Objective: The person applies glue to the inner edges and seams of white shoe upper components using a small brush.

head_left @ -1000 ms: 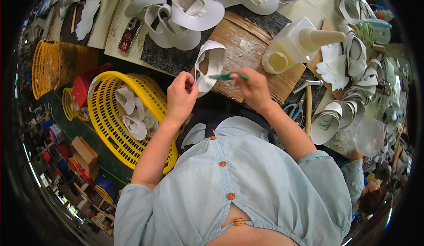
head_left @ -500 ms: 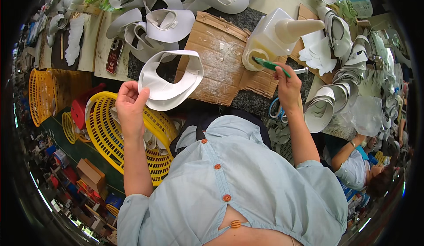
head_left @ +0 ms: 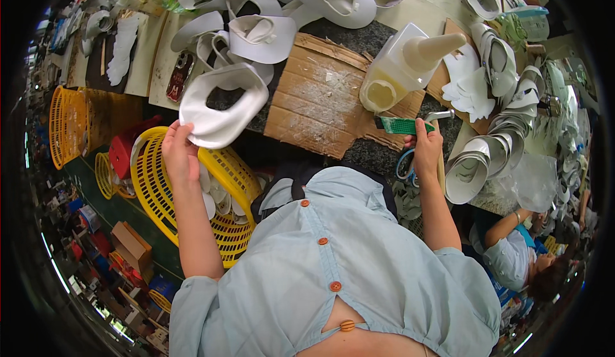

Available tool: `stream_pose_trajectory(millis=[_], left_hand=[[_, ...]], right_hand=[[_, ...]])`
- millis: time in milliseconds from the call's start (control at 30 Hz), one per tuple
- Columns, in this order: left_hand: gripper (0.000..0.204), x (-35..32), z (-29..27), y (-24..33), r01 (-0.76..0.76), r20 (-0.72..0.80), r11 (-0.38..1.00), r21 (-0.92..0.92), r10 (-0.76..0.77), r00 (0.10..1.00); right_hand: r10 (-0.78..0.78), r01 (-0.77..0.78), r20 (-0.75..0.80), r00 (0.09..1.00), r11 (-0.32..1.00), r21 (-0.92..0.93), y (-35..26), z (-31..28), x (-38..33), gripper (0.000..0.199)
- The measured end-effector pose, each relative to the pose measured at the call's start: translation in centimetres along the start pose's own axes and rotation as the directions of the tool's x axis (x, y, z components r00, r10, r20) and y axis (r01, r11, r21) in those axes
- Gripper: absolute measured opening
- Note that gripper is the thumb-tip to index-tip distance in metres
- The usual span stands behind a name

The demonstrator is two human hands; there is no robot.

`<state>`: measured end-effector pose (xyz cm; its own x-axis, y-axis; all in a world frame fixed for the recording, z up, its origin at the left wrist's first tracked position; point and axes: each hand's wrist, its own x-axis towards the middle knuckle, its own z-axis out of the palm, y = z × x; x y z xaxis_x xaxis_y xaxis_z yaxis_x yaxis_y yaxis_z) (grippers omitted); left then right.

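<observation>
Left hand [head_left: 179,155] is raised over the left edge of the desk [head_left: 378,155], fingers [head_left: 172,132] pinched shut on the lower left corner of a white U-shaped soft shoe upper piece [head_left: 221,107]. Piece hangs above the gap between the desk and the basket. Long axis runs lower left to upper right; the curved cutout faces up toward the far side of the desk, the closed rounded end points toward the person.

Right hand [head_left: 426,152] is at the desk's right front, fingers closed round a green-handled brush [head_left: 403,126]. Brush lies nearly level, long axis left to right, the working end pointing left toward the brown cardboard sheet [head_left: 320,97]. Bristles too small to make out.

Containers:
- Yellow plastic mesh basket [head_left: 160,190], tilted, just below the left hand; holds several white cut pieces [head_left: 214,193] stacked loosely.
- Translucent plastic glue bottle with cone nozzle [head_left: 403,65], lying on its side on the cardboard's right edge, nozzle pointing right; yellowish liquid in the lower end.
- Second yellow basket [head_left: 67,123] stands further left, well apart; contents can't be told.

More white uppers [head_left: 262,36] are piled on the desk behind the cardboard, and curled white strips [head_left: 493,132] are stacked at right. Blue-handled scissors [head_left: 405,165] lie just beside the right hand. Another person [head_left: 519,254] sits low right.
</observation>
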<state>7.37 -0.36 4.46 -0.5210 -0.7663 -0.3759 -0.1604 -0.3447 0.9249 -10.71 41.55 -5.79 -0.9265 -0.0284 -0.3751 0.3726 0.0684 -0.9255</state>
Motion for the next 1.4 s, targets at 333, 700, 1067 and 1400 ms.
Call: stream_pose_trajectory(millis=[333, 700, 1067, 1400], left_hand=[[0.039, -2.3, 3.3, 2.3, -0.028, 0.256, 0.994, -0.102, 0.053, 0.965], [0.048, -3.4, 7.1, 1.7, 0.156, 0.583, 0.983, -0.099, -0.070, 0.809], [0.044, -2.7, 7.3, 1.7, 0.137, 0.565, 0.966, -0.218, 0.010, 0.825], [0.045, -3.5, 7.3, 1.4, 0.105, 0.453, 0.942, -0.318, 0.054, 0.890]], right_hand=[[0.198, -0.327, 0.272, 0.942, 0.732, 0.598, -8.1, 4.6, -0.7, 0.017], [-0.546, 0.582, 0.531, 0.648, 0.805, 0.117, -13.1, 15.8, -5.7, 0.020], [-0.648, 0.805, 0.676, 0.351, 0.577, 0.135, -13.9, 12.8, -5.0, 0.020], [-0.647, 0.759, 0.489, 0.585, 0.650, -0.047, -11.7, 15.8, -6.6, 0.011]])
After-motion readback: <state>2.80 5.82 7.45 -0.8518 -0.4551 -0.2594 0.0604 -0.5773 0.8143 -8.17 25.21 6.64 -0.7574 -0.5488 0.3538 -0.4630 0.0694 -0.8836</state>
